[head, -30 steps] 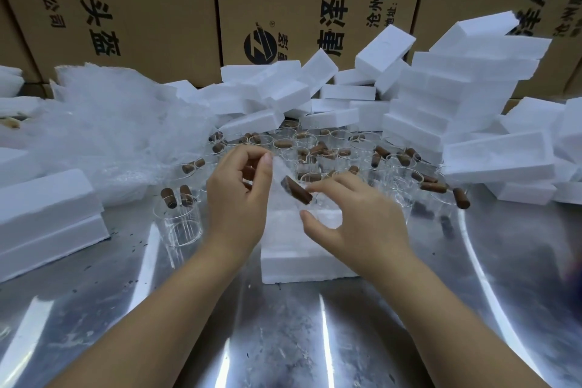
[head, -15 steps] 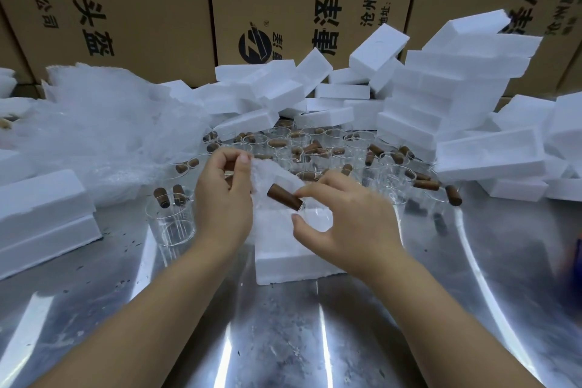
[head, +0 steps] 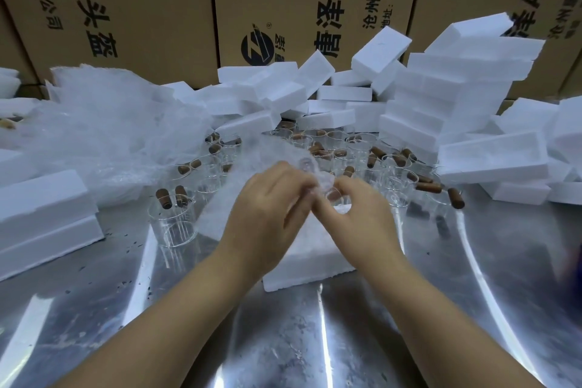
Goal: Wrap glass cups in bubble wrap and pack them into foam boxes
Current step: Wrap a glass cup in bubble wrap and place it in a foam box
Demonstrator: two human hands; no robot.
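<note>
**A:** so what actually moved in that last second?

**B:** mostly the hands closed in. The left hand had been pinching the wrap up and off to the left. It dropped and swung right till its fingers met the right hand over the box.

**A:** and the cup?

**B:** the cup got bundled in between them. Its brown stopper was plain to see before, then it vanished behind wrap and fingers. The wrap went from a small flap to a sheet spread up behind both hands.
</note>
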